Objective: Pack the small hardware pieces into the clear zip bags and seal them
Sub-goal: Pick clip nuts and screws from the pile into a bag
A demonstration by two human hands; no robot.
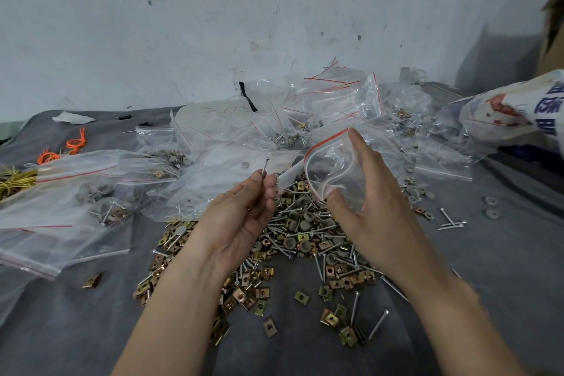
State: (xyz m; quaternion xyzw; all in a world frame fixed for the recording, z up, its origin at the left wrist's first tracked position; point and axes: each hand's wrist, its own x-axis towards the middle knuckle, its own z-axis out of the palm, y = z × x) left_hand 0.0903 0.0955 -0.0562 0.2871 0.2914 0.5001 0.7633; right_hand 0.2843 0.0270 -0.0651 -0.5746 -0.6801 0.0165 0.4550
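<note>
Pinching 1 screw (265, 168) upright, head up, with the left hand (244, 210): thumb and fingertips pressed together on the lower shank, palm turned up. Holding 1 clear zip bag (332, 168) with the right hand (369, 204): thumb curled onto the front lower edge, the other fingers straight behind the plastic. Red-striped mouth of the bag gaping toward the screw, near it but apart.

Under both hands, on the grey cloth (91, 330), a spread pile of hardware (299, 238): long screws, brass-coloured clip nuts and grey round caps, thinning out toward the near side.

To the left, filled bags (76, 192) lying flat and overlapping, their right border reaching the pile. Behind, against the stained wall (213, 24), a heap of empty bags (335, 101). At far right, a printed sack (512, 113), with a few loose screws (451, 221) between it and the pile. At far left, orange ties (76, 140), well apart from the hands.

Bare cloth at near left and near right, outside each forearm, open for moving.
</note>
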